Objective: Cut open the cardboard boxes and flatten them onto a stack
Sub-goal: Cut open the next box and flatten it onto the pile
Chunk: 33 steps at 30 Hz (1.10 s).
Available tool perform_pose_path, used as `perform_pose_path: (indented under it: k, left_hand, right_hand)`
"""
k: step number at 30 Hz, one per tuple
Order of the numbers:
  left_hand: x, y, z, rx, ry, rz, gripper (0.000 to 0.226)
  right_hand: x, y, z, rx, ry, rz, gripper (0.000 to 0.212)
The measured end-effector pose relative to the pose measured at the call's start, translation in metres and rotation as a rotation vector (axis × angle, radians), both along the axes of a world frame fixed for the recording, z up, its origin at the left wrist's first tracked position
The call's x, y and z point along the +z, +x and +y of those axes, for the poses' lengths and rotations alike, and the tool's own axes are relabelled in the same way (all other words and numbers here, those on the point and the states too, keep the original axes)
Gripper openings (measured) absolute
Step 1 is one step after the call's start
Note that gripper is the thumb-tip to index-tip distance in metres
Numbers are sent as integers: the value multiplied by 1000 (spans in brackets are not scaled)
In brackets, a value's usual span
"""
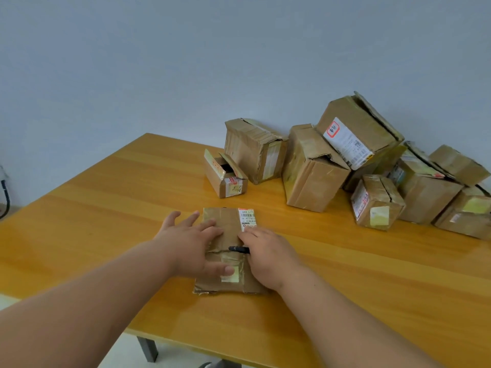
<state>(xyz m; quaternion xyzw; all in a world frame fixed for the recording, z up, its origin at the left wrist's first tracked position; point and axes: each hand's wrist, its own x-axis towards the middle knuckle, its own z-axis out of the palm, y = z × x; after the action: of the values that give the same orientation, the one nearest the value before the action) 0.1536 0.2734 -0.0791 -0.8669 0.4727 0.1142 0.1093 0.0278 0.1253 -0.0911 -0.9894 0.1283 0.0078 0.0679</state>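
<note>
From the head view, a flattened cardboard box (225, 251) lay on the yellow bench (106, 208), the left hand (191, 245) pressing it with fingers spread. The right hand (268, 253) rested beside it, its grip apparently curled round a black cutter (239, 249). Uncut boxes (313, 168) were piled well apart at the far right.

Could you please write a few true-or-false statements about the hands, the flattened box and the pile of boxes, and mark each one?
1. The left hand lies with straight fingers on the flattened box. True.
2. The right hand holds nothing. False: a black cutter is in its grip.
3. The unopened boxes are piled at the table's far right, by the wall. True.
4. The flattened box lies on the floor. False: it lies on the wooden table.
5. The flattened box bears a white shipping label. True.
</note>
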Motion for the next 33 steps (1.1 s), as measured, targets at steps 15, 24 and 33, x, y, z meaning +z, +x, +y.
perform_pose_path:
  k: [15, 24, 33]
  left_hand:
    - [5, 107, 18, 147, -46, 96, 94]
    - [2, 132, -7, 74, -67, 112, 93]
    - [-6, 116, -9, 153, -89, 30, 103]
  right_hand:
    - [30, 114, -28, -286, 43, -401, 33]
    - [24, 188, -64, -393, 140, -227, 53]
    - [40, 175, -62, -507, 144, -545, 11]
